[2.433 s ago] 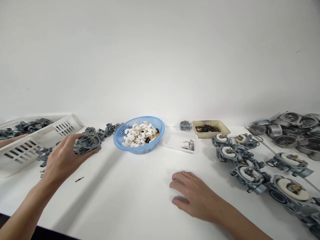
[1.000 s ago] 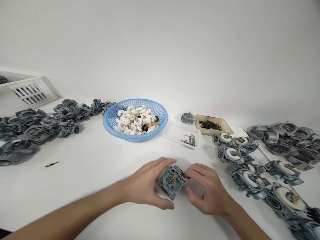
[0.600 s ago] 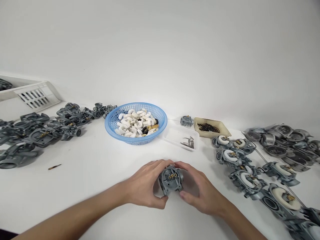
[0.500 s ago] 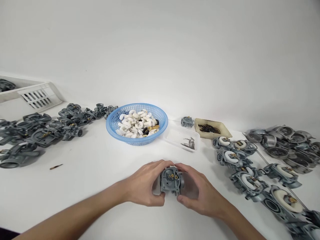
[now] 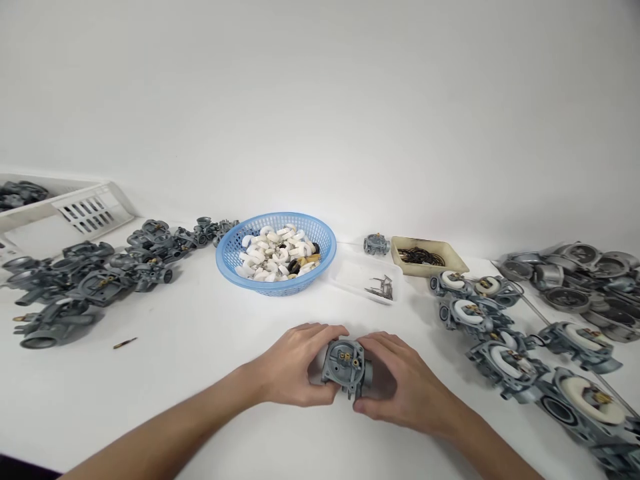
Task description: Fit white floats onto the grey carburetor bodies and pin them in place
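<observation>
A grey metal carburetor body (image 5: 344, 365) with small brass parts in its round, open face is held between both hands, low in the middle of the view. My left hand (image 5: 299, 363) grips its left side, thumb at the lower edge and fingers over the top. On the right side my right hand (image 5: 400, 373) holds it, with the index finger at the top corner and the thumb below. Nearest beyond the hands is a clear tray (image 5: 345, 283) with thin metal pins (image 5: 384, 287).
A blue basket (image 5: 227, 270) holds white floats. Beside a beige tray (image 5: 463, 268) of dark rings stands a lone carburetor (image 5: 376, 244). Bodies with floats (image 5: 513, 363) and metal bowls (image 5: 565, 299) lie right. More bodies (image 5: 103, 287), a white crate (image 5: 85, 213) and a brass-coloured piece (image 5: 125, 343) are left.
The carburetor body has tilted slightly between my hands, its right side lower. The surroundings on the left have shifted right and down in the view.
</observation>
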`<state>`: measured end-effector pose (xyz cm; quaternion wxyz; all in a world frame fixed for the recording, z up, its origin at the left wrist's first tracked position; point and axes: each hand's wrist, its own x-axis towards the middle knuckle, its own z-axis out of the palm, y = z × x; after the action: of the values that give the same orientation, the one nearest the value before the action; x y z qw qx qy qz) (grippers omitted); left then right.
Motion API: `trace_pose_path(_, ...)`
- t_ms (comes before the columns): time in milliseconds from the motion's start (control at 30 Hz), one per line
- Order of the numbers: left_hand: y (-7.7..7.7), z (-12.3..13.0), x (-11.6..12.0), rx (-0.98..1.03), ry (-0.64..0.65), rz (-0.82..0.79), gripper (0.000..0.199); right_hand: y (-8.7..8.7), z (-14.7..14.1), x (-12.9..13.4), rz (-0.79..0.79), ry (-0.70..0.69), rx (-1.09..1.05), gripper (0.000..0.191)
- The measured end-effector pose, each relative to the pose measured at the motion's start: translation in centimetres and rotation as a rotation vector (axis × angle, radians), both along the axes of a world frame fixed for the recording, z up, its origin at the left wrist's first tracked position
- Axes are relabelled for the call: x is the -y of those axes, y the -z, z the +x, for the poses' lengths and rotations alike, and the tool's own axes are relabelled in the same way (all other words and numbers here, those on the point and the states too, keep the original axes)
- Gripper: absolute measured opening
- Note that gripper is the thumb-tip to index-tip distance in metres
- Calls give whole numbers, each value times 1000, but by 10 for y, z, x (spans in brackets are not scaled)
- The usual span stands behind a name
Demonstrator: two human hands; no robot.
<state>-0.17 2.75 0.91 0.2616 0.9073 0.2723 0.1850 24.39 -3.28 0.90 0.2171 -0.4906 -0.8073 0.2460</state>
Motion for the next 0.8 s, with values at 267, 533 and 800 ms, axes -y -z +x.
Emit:
trace_pose_path(267, 4, -1, 0, -106, 27, 129, 73, 10, 3, -3, -23, -16, -46, 87)
trace_pose_path(533, -11, 2, 9, -127, 5, 307, 76, 14, 2, 1, 35, -64, -95, 83)
trace_pose_path(800, -97, -19, -72, -269, -358, 481, 30, 8, 3, -1, 17, -45, -88, 76)
